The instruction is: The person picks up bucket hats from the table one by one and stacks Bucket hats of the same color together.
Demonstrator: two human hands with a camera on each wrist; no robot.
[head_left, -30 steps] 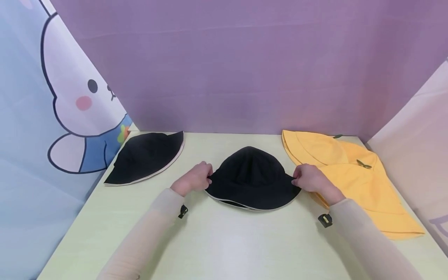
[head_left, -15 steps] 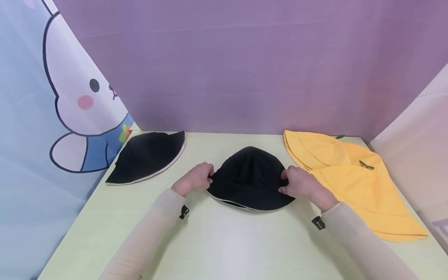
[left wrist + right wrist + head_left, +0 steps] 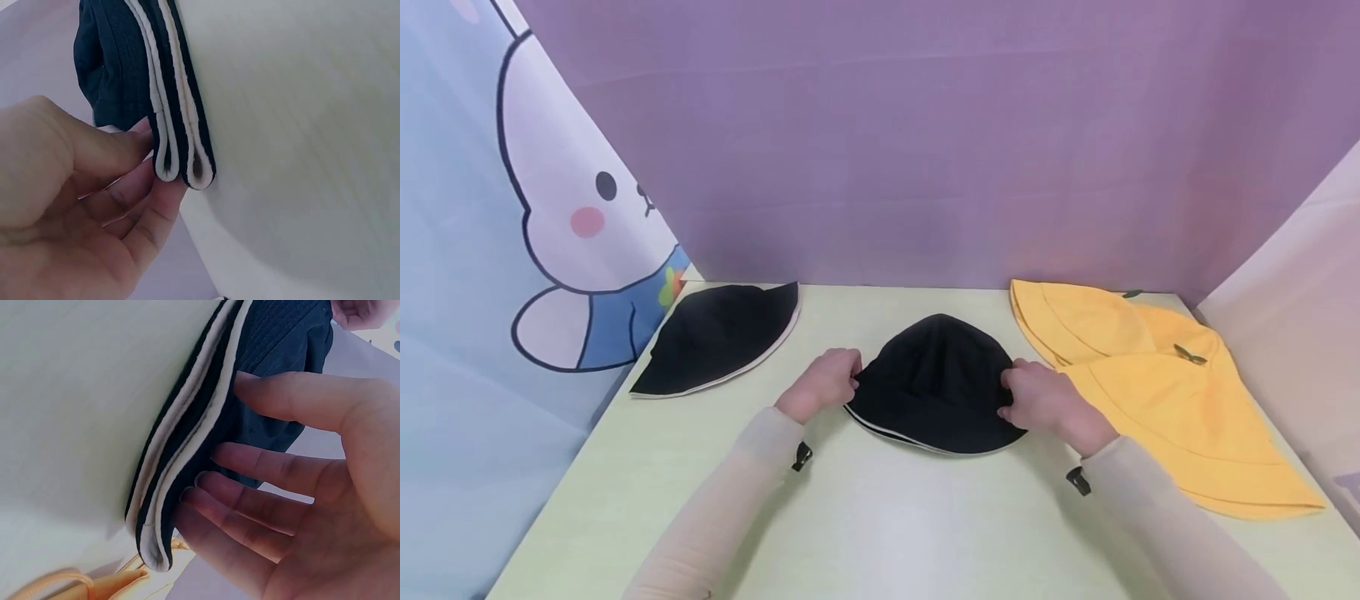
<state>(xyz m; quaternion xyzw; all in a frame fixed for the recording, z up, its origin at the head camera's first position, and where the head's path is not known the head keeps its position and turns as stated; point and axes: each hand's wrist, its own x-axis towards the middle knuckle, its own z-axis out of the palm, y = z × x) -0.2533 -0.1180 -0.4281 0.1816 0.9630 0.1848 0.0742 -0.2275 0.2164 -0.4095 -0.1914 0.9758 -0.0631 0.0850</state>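
My left hand (image 3: 822,385) pinches the left edge of the folded black hat (image 3: 936,385) at the centre of the frame; in the left wrist view my fingers (image 3: 134,206) curl under the doubled white-piped brim (image 3: 181,134), thumb on top. My right hand (image 3: 1043,398) rests on the hat's right side, and in the right wrist view its fingers (image 3: 250,506) lie nearly straight along the dark cloth beside the layered brim edge (image 3: 164,487), the thumb over the crown; I see it touching, not gripping. The two hands are apart, with the hat spanning the gap between them.

The hat lies flat on the pale green table (image 3: 880,525), its curved brim toward the lower frame. Below it the tabletop runs bare to my sleeves (image 3: 730,508) and the bottom edge, the widest open room I see. Left of my left hand there is a bare strip before a second black hat (image 3: 718,337) in the centre-left. To the right the room is tight: the yellow hats (image 3: 1157,383) overlap in a pile just beside my right hand, reaching the table's right edge. Behind stands a purple backdrop (image 3: 925,142), with a rabbit-print curtain (image 3: 550,233) at the upper left.
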